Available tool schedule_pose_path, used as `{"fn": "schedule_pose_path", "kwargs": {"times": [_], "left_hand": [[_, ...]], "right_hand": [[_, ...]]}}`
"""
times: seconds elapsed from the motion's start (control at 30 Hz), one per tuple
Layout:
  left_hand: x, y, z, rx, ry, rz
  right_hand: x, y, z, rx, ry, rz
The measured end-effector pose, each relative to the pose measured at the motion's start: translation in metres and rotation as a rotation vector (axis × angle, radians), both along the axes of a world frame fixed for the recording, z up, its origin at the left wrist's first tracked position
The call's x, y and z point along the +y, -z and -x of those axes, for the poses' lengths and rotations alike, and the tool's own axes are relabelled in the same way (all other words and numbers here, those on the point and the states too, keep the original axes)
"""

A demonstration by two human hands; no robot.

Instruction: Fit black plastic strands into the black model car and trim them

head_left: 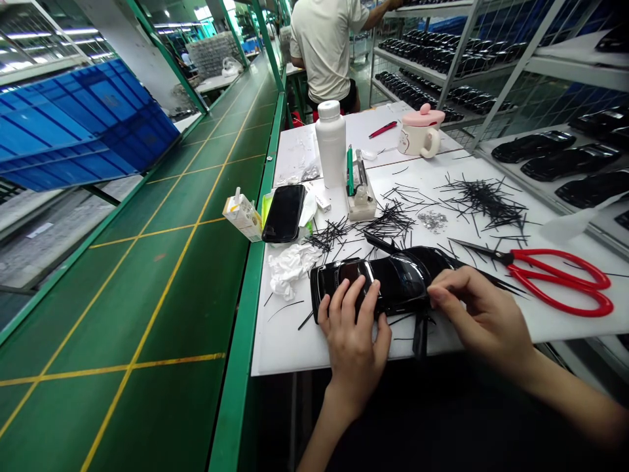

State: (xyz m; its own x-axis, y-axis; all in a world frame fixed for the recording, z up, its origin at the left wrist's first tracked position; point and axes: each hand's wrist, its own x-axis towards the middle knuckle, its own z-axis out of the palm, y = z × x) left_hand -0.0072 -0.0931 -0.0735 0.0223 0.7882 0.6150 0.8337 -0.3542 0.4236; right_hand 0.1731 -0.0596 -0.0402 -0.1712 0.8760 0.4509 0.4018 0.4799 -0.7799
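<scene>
A glossy black model car body (393,275) lies on the white table near its front edge, a door standing out on either side. My left hand (352,328) rests on the rear part of the car with its fingers spread over the roof and side. At the car's front side, my right hand (479,311) is closed in a pinch; whatever sits between thumb and finger is too small or hidden to make out. Red-handled scissors (565,278) lie to the right of it. Thin black strips (393,219) are scattered behind the car.
Left of the table runs a green conveyor belt (162,288) with a blue crate (83,124) beyond. A phone (284,213), crumpled tissue (292,269), white bottle (331,144) and lidded mug (420,134) stand around. Racks of black car bodies (570,160) line the right. A person (327,49) is behind.
</scene>
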Motion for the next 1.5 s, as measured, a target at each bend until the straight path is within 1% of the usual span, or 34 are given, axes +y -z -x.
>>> {"fn": "schedule_pose_path", "kwargs": {"times": [0.17, 0.3, 0.37, 0.43, 0.6, 0.7, 0.9, 1.0, 1.1, 1.17, 1.2, 1.3, 1.33, 1.4, 1.5], "left_hand": [[0.000, -0.001, 0.000, -0.007, 0.005, 0.000], [-0.002, -0.003, 0.001, -0.013, 0.011, 0.001], [-0.003, -0.005, 0.001, -0.017, 0.019, 0.003], [-0.005, -0.007, 0.003, -0.026, 0.034, 0.008], [-0.008, -0.010, 0.007, -0.061, 0.096, -0.002], [-0.008, -0.009, 0.008, -0.061, 0.131, -0.035], [-0.009, -0.005, 0.008, 0.003, 0.196, -0.073], [-0.010, -0.005, 0.008, 0.038, 0.204, -0.061], [-0.010, -0.005, 0.009, 0.045, 0.202, -0.062], [-0.011, -0.005, 0.009, 0.034, 0.194, -0.089], [-0.011, -0.005, 0.009, 0.021, 0.186, -0.109], [-0.011, 0.000, 0.008, -0.039, 0.164, -0.173], [-0.011, 0.002, 0.007, -0.059, 0.156, -0.194], [-0.010, 0.008, 0.006, -0.092, 0.132, -0.238], [-0.009, 0.015, 0.003, -0.128, 0.066, -0.300]], "right_hand": [[-0.004, -0.002, 0.001, -0.079, -0.032, -0.115], [-0.005, -0.002, 0.005, -0.054, -0.201, -0.221], [-0.005, -0.002, 0.006, -0.044, -0.253, -0.266], [-0.005, -0.001, 0.006, -0.065, -0.255, -0.276], [-0.006, -0.005, 0.001, -0.122, -0.224, -0.242], [-0.006, -0.006, -0.001, -0.117, -0.208, -0.247], [-0.006, -0.004, 0.001, -0.097, -0.219, -0.247], [-0.007, -0.014, -0.004, -0.065, -0.218, -0.192], [-0.001, -0.035, -0.012, -0.002, -0.230, -0.159], [0.013, -0.049, -0.014, 0.023, -0.223, -0.210], [0.024, -0.054, -0.014, 0.020, -0.203, -0.262], [0.071, -0.064, -0.007, -0.060, -0.092, -0.398], [0.089, -0.065, -0.003, -0.103, -0.058, -0.385], [0.125, -0.064, 0.006, -0.155, -0.026, -0.270], [0.166, -0.059, 0.021, -0.189, -0.017, -0.194]]}}
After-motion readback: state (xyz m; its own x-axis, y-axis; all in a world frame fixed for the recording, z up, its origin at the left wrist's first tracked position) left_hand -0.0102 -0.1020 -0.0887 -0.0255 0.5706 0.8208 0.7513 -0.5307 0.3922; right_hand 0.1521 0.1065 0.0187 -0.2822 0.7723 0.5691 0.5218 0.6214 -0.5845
